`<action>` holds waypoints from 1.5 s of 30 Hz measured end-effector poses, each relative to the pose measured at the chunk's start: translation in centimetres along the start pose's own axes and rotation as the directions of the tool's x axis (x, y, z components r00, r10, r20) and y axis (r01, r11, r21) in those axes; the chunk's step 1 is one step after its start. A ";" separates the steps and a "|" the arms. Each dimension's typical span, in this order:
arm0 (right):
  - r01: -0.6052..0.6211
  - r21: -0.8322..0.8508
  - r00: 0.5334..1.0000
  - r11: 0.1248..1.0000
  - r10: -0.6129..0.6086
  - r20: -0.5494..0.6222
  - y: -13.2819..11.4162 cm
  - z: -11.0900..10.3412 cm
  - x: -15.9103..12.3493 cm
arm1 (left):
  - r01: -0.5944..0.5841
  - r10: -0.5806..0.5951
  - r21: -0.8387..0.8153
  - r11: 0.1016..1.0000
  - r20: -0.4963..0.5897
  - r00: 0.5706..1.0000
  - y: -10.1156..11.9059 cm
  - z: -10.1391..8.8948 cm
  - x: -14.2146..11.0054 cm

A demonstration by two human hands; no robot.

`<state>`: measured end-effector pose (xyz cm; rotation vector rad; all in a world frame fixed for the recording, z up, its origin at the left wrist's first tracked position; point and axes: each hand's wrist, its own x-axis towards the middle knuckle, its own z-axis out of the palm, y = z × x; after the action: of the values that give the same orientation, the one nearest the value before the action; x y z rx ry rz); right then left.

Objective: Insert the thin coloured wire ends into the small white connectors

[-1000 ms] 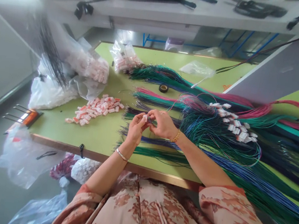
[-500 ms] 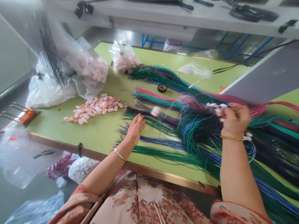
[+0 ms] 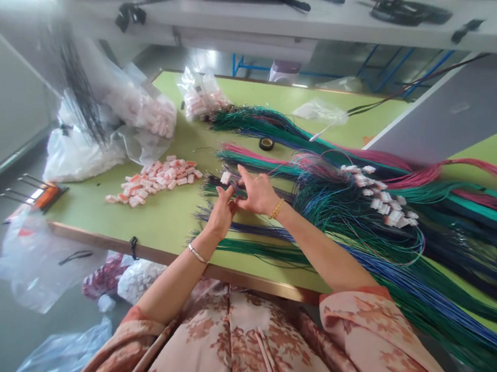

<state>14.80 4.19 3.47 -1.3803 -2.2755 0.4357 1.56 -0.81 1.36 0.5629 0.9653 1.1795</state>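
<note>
My left hand (image 3: 221, 214) is closed, thumb and fingers pinching a small white connector housing (image 3: 226, 177) above the wire ends. Right beside it, my right hand (image 3: 259, 195) reaches over the dark wire bundle (image 3: 212, 186), its index finger stretched out and the thumb apart near my left fingertips. Nothing can be made out between the right fingers. To the right lies a cluster of white connectors (image 3: 384, 201) fitted on green, blue and pink wires (image 3: 333, 203). A heap of loose pink-and-white connectors (image 3: 157, 180) lies left of my hands.
Plastic bags of connectors (image 3: 203, 97) stand at the back left. A roll of black tape (image 3: 266, 144) lies behind my hands. Further bundles of green wires (image 3: 267, 251) run along the front. A shelf (image 3: 260, 26) spans above the table, its grey support (image 3: 459, 116) at right.
My right hand has let go of the connector cluster on the right and moved left to beside my left hand. The connector by my left hand has moved left, into its fingertips.
</note>
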 end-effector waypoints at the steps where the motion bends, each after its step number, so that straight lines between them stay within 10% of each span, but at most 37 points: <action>1: -0.033 0.064 0.999 0.997 0.034 -0.013 0.3 0.1 0.2 | -0.002 0.002 0.004 1.000 0.012 1.000 -0.1 -0.2 0.1; 9: 0.079 0.629 0.824 0.773 0.304 -0.478 5.3 -5.3 -4.0 | -0.220 0.211 0.345 0.912 0.063 0.975 -1.0 -0.6 0.0; 15: 0.016 0.709 0.787 0.705 0.429 -0.444 6.6 -5.6 -6.9 | -0.467 0.372 0.569 0.677 0.283 0.884 0.0 2.4 0.4; 21: 0.027 0.739 0.796 0.673 0.432 -0.423 6.3 -4.9 -7.8 | -0.473 0.302 0.820 0.323 0.384 0.873 -1.9 0.9 4.1; 28: 0.117 0.723 0.471 0.681 0.603 -0.644 14.0 -9.5 -9.4 | -0.468 0.276 0.872 0.145 0.419 0.865 -2.8 -0.1 4.5; 31: -0.238 0.607 0.329 0.758 0.651 -0.684 18.0 -10.9 -10.8 | -0.468 0.276 0.875 0.125 0.423 0.863 -2.8 0.0 4.4; 37: -0.841 -0.023 0.409 0.541 0.606 -0.682 19.1 -8.7 -13.3 | -0.405 0.226 0.893 -0.195 0.443 0.867 -2.8 0.1 4.2; 41: -0.850 -0.119 0.464 0.513 0.623 -0.630 18.7 -8.6 -13.7 | -0.368 0.190 0.876 -0.310 0.437 0.879 -2.5 0.2 4.1; 45: -0.784 -0.075 0.465 0.616 0.504 -0.728 17.0 -10.9 -14.0 | -0.384 0.166 0.904 -0.188 0.414 0.895 -1.6 0.0 4.7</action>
<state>38.91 -0.17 1.76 -2.2090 -1.1863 -0.3266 2.73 3.15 -1.44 2.2780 1.5868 0.4135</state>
